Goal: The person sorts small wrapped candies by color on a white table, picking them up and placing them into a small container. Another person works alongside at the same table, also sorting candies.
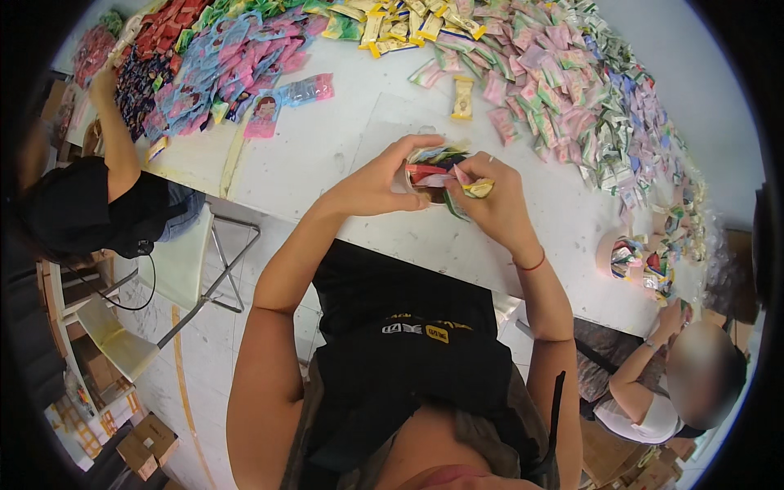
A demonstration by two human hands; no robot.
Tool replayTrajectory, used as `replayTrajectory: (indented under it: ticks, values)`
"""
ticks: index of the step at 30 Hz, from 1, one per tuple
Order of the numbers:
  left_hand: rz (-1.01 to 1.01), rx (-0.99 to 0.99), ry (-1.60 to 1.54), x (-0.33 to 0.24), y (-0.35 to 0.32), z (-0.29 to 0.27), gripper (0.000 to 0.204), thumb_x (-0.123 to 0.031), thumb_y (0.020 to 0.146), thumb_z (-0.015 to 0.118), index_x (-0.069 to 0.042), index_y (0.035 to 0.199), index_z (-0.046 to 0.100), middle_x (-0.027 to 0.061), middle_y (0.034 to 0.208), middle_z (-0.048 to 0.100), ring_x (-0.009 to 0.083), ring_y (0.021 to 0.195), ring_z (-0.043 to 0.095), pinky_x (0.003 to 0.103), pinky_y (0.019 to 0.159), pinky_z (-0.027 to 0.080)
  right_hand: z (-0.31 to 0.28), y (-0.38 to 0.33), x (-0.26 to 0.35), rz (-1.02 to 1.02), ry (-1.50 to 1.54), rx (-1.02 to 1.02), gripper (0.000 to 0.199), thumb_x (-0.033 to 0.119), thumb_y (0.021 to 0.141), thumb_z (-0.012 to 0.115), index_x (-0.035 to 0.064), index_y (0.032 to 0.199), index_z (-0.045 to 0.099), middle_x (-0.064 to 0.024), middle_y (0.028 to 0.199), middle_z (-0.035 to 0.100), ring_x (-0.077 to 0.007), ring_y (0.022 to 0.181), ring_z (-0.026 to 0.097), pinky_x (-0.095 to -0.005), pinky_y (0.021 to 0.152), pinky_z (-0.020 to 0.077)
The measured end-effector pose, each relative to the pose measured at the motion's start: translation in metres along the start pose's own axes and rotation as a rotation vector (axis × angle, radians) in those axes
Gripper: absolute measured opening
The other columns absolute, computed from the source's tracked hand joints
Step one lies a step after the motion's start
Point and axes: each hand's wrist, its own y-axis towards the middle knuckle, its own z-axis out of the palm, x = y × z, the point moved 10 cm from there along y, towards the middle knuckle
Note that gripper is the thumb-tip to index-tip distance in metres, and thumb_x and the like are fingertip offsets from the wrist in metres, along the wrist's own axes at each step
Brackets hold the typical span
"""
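In front of me on the white table, my left hand (377, 181) curves its thumb and fingers around the side of a round tub. Colourful small snack packets (437, 157) fill the tub; a red one and a pale one show in the middle. My right hand (496, 206) is at the tub's right side, its fingers closed on small snack packets. Among these I see a yellow packet (479, 189) and a green edge below it; the fingers hide the rest. Just beyond my hands, a single yellow packet (462, 100) lies on the table.
Heaps of pink and green packets (539, 82), yellow packets (408, 23) and blue-pink pouches (224, 69) line the table's far side. Another filled tub (608, 255) stands at right. One person (98, 196) works at left, another (645, 400) at lower right. A folding chair (184, 261) stands left.
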Motion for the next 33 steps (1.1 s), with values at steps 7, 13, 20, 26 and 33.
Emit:
replayTrajectory:
  ticks: [7,13,20,26,33]
  values:
    - [-0.19,-0.117,-0.166,0.022,0.001,0.005,0.054,0.001,0.088,0.068,-0.003,0.138,0.048,0.0082,0.136,0.053,0.0147,0.116,0.058,0.028,0.094,0.051,0.004,-0.002,-0.008,0.089,0.194,0.016,0.013,0.006,0.085,0.075,-0.0001,0.089,0.065,-0.0049,0.08,0.066,-0.0126,0.067,0.057,-0.0277,0.063,0.0464]
    - [-0.16,-0.135,-0.079,0.026,0.002,0.004,0.053,0.008,0.087,0.061,-0.003,0.137,0.049,0.0071,0.132,0.056,0.0138,0.118,0.057,0.029,0.095,0.05,-0.013,-0.021,-0.003,-0.212,0.223,-0.392,0.019,0.002,0.08,0.081,0.0034,0.09,0.064,-0.0058,0.085,0.068,-0.0121,0.071,0.062,-0.0234,0.066,0.0499]
    - [-0.182,-0.129,-0.084,0.027,0.001,0.0,0.053,0.011,0.084,0.059,-0.002,0.134,0.052,0.0066,0.131,0.057,0.0133,0.118,0.056,0.028,0.099,0.047,0.002,-0.021,0.022,-0.52,-0.18,-0.119,0.031,-0.001,0.068,0.083,0.0092,0.092,0.065,-0.004,0.09,0.069,-0.0246,0.084,0.064,-0.0318,0.07,0.0533]
    - [-0.192,-0.11,-0.242,0.028,0.001,0.003,0.054,0.002,0.08,0.07,-0.002,0.13,0.053,0.0092,0.125,0.06,0.0161,0.112,0.06,0.031,0.095,0.049,0.003,-0.004,0.015,-0.272,-0.289,0.066,0.027,0.0,0.071,0.08,0.0083,0.093,0.068,-0.0052,0.086,0.063,-0.0252,0.084,0.061,-0.0339,0.069,0.0515]
    - [-0.101,-0.283,0.227,0.012,0.017,0.001,0.052,-0.021,0.067,0.084,-0.004,0.109,0.059,0.0152,0.1,0.07,0.0326,0.084,0.068,0.038,0.074,0.053,-0.014,-0.007,-0.033,0.183,0.39,0.033,0.016,0.007,0.08,0.081,0.0024,0.087,0.067,-0.0021,0.082,0.057,-0.0117,0.078,0.054,-0.0248,0.068,0.0426]
